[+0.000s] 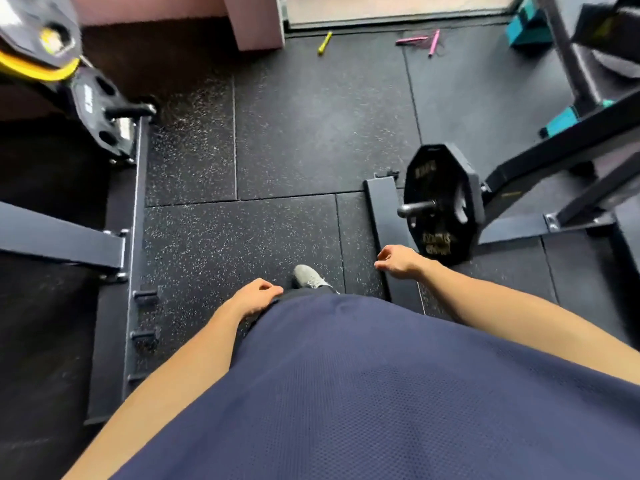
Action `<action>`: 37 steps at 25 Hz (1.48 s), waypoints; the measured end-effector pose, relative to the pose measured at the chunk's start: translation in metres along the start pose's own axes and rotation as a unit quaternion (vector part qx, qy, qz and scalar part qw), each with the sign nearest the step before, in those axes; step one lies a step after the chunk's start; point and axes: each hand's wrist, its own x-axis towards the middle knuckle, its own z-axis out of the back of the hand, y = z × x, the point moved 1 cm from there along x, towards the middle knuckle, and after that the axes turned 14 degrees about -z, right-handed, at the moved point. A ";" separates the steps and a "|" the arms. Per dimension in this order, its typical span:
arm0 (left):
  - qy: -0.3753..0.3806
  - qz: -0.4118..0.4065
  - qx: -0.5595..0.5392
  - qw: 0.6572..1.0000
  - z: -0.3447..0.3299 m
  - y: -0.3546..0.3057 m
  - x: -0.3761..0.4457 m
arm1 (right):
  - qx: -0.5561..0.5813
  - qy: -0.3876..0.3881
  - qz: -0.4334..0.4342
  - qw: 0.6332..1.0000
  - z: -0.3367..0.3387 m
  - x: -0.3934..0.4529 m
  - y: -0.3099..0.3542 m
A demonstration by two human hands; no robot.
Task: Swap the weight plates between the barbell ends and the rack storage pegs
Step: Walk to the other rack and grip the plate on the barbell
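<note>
gold lettering on black plate point(441, 202), illegible

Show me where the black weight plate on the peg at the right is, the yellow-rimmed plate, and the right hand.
black weight plate point(437, 188): head view, upper flat face.
yellow-rimmed plate point(33, 69): head view, yellow rim at the bottom edge.
right hand point(398, 260): head view, back of the hand.

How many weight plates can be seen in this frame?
3 at least. A black polygonal plate sits on a peg at right; at upper left, a small black plate on a peg and a blurred yellow-rimmed plate above it. Others may be hidden off-frame.
</note>
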 end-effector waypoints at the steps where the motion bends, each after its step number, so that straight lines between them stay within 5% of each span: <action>1: -0.006 0.012 -0.010 1.000 0.010 -0.002 0.009 | -0.018 0.003 0.005 1.000 0.013 0.013 0.016; 11: -0.101 0.109 -0.203 0.968 0.074 -0.016 0.038 | -0.246 0.023 0.157 0.956 0.121 0.088 0.179; 22: -0.306 0.257 -0.458 0.794 0.027 -0.079 0.024 | -0.466 0.071 0.324 0.820 0.168 0.113 0.334; 30: -0.442 0.261 -0.480 0.711 0.060 -0.074 -0.040 | -0.522 0.080 0.436 0.729 0.140 0.042 0.398; 37: -0.549 0.249 -0.411 0.684 0.129 -0.048 -0.125 | -0.419 0.076 0.530 0.733 0.115 -0.054 0.459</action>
